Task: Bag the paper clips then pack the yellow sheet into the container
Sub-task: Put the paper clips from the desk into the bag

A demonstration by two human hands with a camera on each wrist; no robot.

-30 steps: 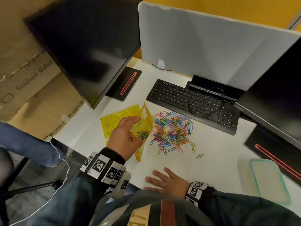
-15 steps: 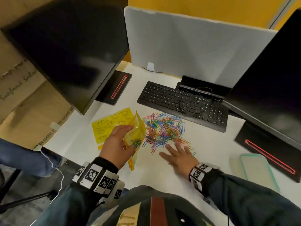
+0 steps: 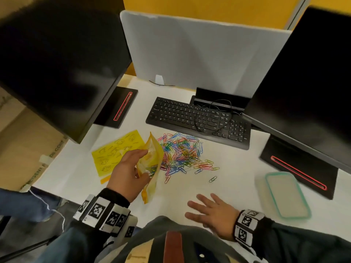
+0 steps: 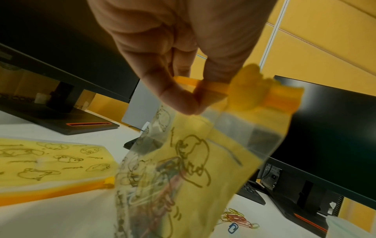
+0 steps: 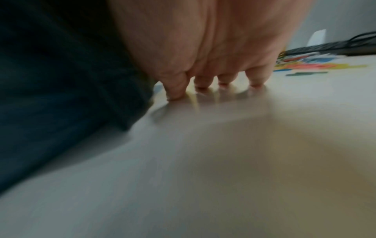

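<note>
A heap of coloured paper clips [image 3: 182, 152] lies on the white desk [image 3: 237, 179] in front of the keyboard. My left hand [image 3: 131, 173] pinches the top of a yellow printed zip bag [image 3: 152, 164] that stands at the heap's left edge with some clips inside; the bag [image 4: 183, 169] hangs from my fingers [image 4: 183, 103] in the left wrist view. A yellow sheet [image 3: 117, 150] lies flat to the left. My right hand [image 3: 212, 211] rests flat on the desk near its front edge, fingers spread and holding nothing, fingertips [image 5: 203, 83] touching the surface. A clear container with a teal rim [image 3: 284, 194] sits at the right.
A black keyboard [image 3: 197, 120] with a cable on it lies behind the clips. Two dark monitors [image 3: 57, 59] stand at left and right [image 3: 311, 76], their bases on the desk. A grey divider panel [image 3: 190, 48] closes the back. A cardboard box [image 3: 22, 145] stands beside the desk at left.
My right hand has drawn back from the clip heap to the front edge of the desk. The left hand still holds the bag in the same place.
</note>
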